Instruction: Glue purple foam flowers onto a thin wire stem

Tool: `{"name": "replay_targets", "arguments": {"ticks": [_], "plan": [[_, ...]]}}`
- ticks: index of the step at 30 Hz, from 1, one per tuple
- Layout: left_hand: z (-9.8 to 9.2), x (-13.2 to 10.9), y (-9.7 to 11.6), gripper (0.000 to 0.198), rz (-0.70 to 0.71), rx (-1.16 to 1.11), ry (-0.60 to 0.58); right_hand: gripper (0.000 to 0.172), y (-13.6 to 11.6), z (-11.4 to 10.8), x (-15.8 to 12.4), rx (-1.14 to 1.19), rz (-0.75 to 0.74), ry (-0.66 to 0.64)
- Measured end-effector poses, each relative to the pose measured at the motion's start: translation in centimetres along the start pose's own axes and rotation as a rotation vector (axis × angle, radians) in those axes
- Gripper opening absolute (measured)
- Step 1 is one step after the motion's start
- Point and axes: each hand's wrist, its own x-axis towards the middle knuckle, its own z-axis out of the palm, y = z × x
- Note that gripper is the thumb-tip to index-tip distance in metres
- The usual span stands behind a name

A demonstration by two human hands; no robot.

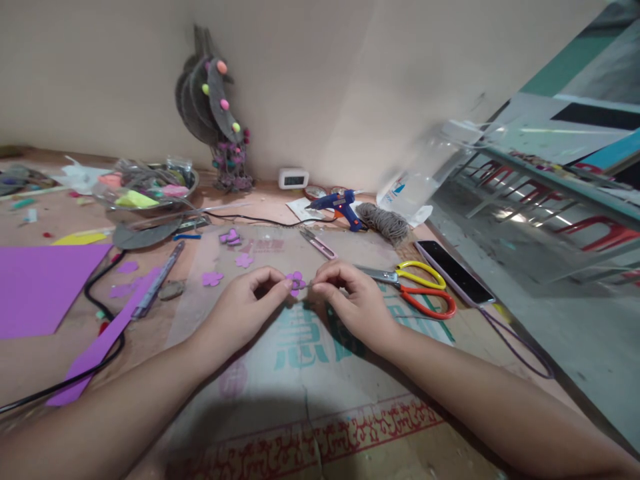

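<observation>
Pale wall [320,87]; grey floor [550,307]; red stools [603,230] under far table [565,182].

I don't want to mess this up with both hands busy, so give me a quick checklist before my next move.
1. Purple flower secured: ok, pinched in the left hand.
2. Right hand holding something: cannot tell; the fingertips are pinched together, but anything between them is too small to make out.
3. Glue gun away from both hands: ok, it lies beyond them, near the grey yarn.
4. Glue gun cool: cannot tell; heat doesn't show.
5. Pink-handled snips apart from both hands: ok, lying beyond them.
6. Scissors fully in sight: not ok, the blade end is hidden behind the right hand.
</observation>
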Motion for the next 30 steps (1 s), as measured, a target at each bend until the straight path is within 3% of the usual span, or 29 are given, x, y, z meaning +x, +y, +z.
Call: {"name": "replay_targets", "arguments": {"ticks": [4, 11, 16, 22, 30], "plan": [[-0.01, 0.02, -0.03, 0.024, 0.004, -0.003, 0.001, 0.011, 0.07, -0.05, 0.10, 0.066, -0.019, 0.009], [0.03, -0.03, 0.20, 0.025, 0.010, 0.018, -0.001, 0.023, 0.07, 0.44, 0.18, 0.275, 0.234, -0.106], [0.01, -0.08, 0.20, 0.024, 0.024, 0.037, 0.007, 0.038, -0.10, 0.52, 0.28, 0.137, 0.259, -0.152], [-0.01, -0.11, 0.11, 0.025, 0.016, 0.039, -0.015, 0.006, -0.41, 0.31, 0.13, 0.030, 0.197, -0.070], [0.02, -0.26, 0.61, 0.023, 0.025, 0.056, -0.006, 0.018, -0.82, 0.07, 0.15, -0.026, 0.125, -0.090]]}}
